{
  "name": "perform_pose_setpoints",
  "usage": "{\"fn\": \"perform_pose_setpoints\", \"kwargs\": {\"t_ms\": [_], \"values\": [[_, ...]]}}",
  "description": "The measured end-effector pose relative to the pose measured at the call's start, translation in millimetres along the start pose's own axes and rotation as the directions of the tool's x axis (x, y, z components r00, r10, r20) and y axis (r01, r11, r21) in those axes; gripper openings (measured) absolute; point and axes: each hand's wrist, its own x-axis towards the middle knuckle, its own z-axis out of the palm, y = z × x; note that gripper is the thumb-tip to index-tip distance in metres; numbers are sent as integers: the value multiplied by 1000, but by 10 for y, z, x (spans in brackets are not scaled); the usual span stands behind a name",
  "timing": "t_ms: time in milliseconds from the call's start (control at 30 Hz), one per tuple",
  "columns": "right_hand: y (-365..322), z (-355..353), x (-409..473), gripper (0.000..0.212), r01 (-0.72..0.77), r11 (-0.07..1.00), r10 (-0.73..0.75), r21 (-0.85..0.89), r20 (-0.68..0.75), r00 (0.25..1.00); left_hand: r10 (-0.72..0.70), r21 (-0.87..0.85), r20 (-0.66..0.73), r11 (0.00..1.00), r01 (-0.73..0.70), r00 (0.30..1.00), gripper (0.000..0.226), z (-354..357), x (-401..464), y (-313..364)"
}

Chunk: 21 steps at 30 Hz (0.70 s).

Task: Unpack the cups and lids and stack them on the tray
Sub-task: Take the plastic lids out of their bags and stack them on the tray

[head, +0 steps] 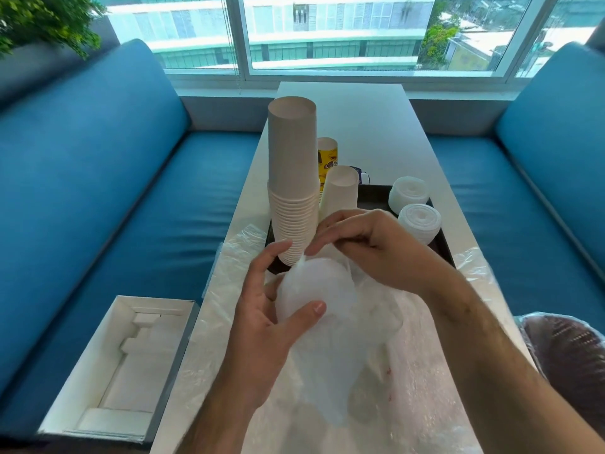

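**Both hands on bagged lid stack, tray sitting at 12**

Left → right:

- Open white box (111, 365) w/ foam insert sitting at 8 o'clock on the blue bench (98, 198), just beside the table edge.
- Left hand (265, 326) coming in from 6 o'clock, gripping a wrapped lid stack (316, 290) in a clear plastic bag (330, 381). Thumb curling round the near side, fingers spreading up the far-left side. Medium-wide grip, holding the bagged stack.
- Tall cup stack (293, 178) standing upside down at 11–12 o'clock on the left end of the dark tray (442, 237). Upright, rims bunching at the bottom.
- Behind it at 12: a yellow printed cup (327, 158) and a short white cup stack (342, 188), both inverted. Can't tell if the yellow one is on the tray or beyond it.
- Right hand (366, 247) reaching in from 4 o'clock, over the top of the bagged stack. Fingertips narrowing to a pinch at the bag's top; film is blurry there, so can't confirm exactly what's being pinched.
- Two unwrapped lid stacks (414, 211) sitting at 1 o'clock on the tray's right end, one just behind the other, close together.
- Loose plastic film (471, 273) lying over the white table (343, 103) near side, both edges.
- Dark item in plastic wrap (569, 355) at 4 o'clock, off the table edge. Can't ID.
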Motion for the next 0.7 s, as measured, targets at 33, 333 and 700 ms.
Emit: {"fn": "perform_pose_setpoints", "kwargs": {"t_ms": [33,333,700], "values": [[-20,18,25,46,11,1000,-11,-8,48,999,25,29,41,999,-27,999,79,3,-5,3],[105,42,49,33,-128,991,108,44,323,940,25,123,69,992,-34,997,48,12,-36,-7],[-158,259,-295,25,42,993,-80,-110,-365,928,-4,69,-220,997,20,975,55,-8,41,-43]]}}
